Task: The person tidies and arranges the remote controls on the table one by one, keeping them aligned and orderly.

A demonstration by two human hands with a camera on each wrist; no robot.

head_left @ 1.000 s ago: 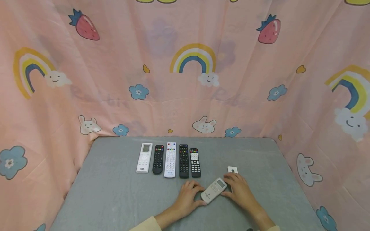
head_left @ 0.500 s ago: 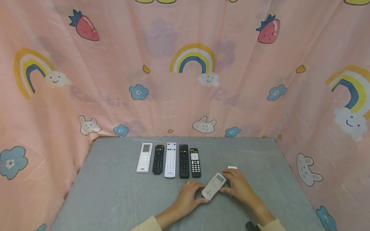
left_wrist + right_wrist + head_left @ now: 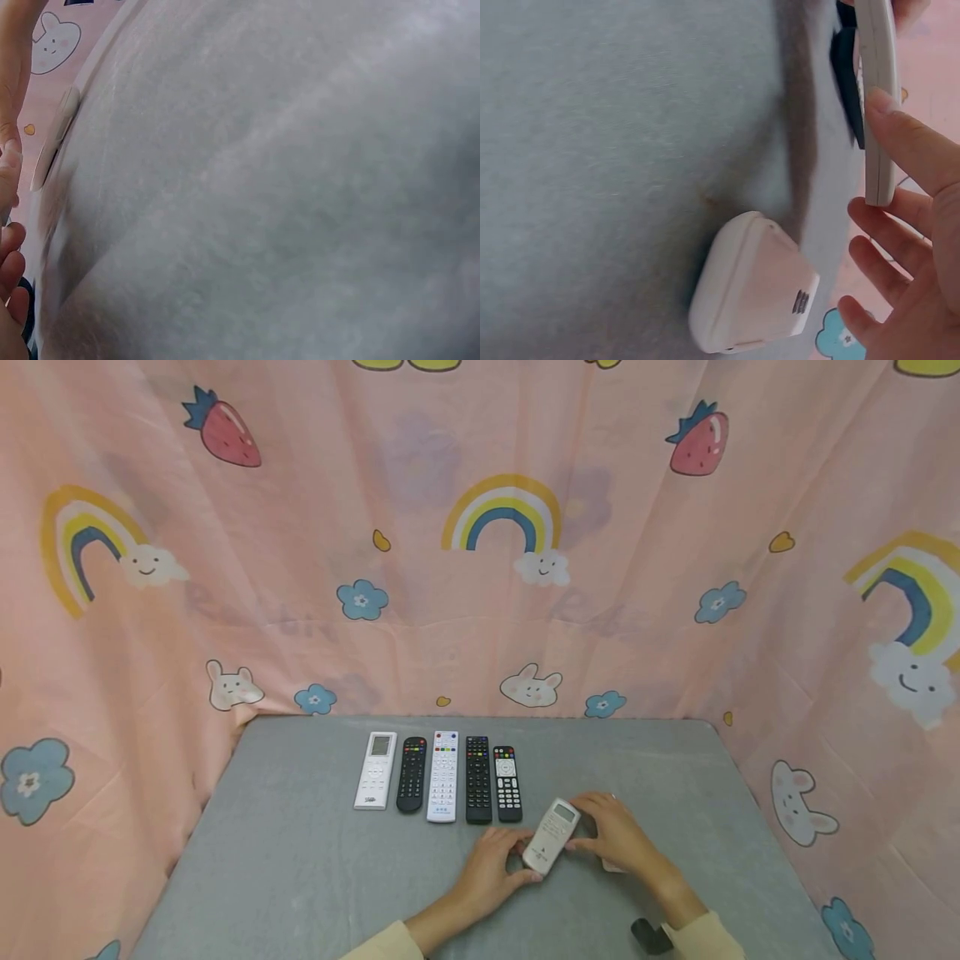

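A beige remote control (image 3: pixel 551 837) with a small grey screen is held tilted between both hands, over the near middle of the grey table. My left hand (image 3: pixel 487 872) pinches its lower end, thumb at the near corner and fingers along the left edge. My right hand (image 3: pixel 618 835) grips the upper right side. In the right wrist view, the thumb (image 3: pixel 885 101) presses on the remote's edge while the other fingers spread loosely below. A white remote (image 3: pixel 754 289) lies on the table under the right hand, mostly hidden from the head view.
Farther back, several remotes stand in a row: a white one with a screen (image 3: pixel 375 771), a black one (image 3: pixel 411 774), a long white one (image 3: pixel 442 777), a long black one (image 3: pixel 477 779) and a black-and-white one (image 3: pixel 507 783). A pink patterned curtain (image 3: pixel 420 652) surrounds the table.
The beige remote has turned to stand more upright in the head view and shifted slightly away. My right hand moved up and left with it; the left hand stayed nearly still.
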